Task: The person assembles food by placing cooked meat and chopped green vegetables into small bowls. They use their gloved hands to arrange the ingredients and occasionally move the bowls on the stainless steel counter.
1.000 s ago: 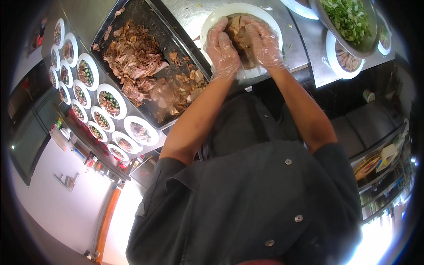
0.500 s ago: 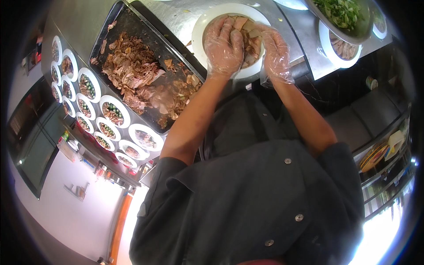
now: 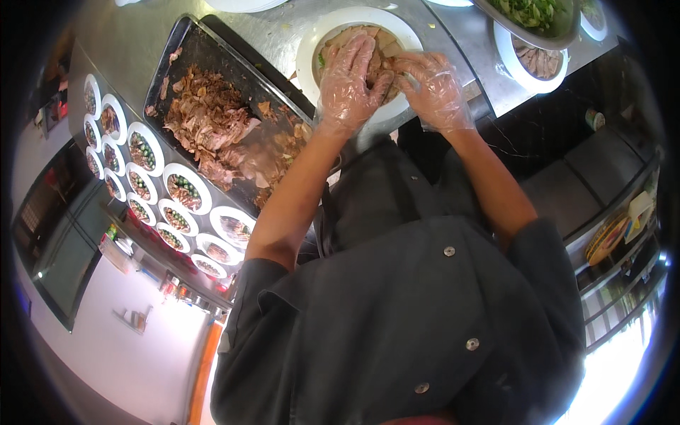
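A round white plate [image 3: 309, 62] holds overlapping slices of cooked meat [image 3: 387, 47], with a bit of green at the left side. Clear plastic gloves cover both hands. My left hand [image 3: 350, 86] lies over the slices, its fingers stretched out and pressing on them. From the right, my right hand [image 3: 433, 91] reaches over the rim, its fingers bent and closed on the edge of the meat. Part of the food is hidden under my hands. Left of the plate, a dark tray [image 3: 275, 80] carries a heap of torn brown meat [image 3: 210, 117].
Several filled white plates [image 3: 185, 188] crowd the counter at the left. A metal bowl of chopped greens [image 3: 528, 14] is at the upper right, partly above another plate of sliced meat [image 3: 540, 86]. The steel counter's front edge runs close below my wrists.
My right hand has shifted inward from the plate's right rim, and its fingers have bent onto the meat. My left hand stays flat on the slices. The whole view has moved slightly.
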Tool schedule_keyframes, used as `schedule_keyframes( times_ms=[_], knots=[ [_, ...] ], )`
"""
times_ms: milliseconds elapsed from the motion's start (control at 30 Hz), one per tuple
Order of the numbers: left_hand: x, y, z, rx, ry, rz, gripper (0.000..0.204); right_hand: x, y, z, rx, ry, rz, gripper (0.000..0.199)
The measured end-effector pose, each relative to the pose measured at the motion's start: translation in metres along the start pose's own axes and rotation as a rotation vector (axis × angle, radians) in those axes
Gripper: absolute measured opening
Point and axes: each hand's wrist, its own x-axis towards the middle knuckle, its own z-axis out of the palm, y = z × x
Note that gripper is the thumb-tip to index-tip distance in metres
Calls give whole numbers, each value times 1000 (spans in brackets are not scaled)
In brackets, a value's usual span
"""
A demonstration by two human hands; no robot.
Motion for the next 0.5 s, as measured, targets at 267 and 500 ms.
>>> schedule_keyframes(
  times_ms=[267,500],
  knots=[
    [-12,24,-28,-46,64,-190,91,1,-10,-3,84,60,-24,24],
    [-62,23,-65,144,-105,-396,73,28,-49,26,96,62,-122,42]
  ],
)
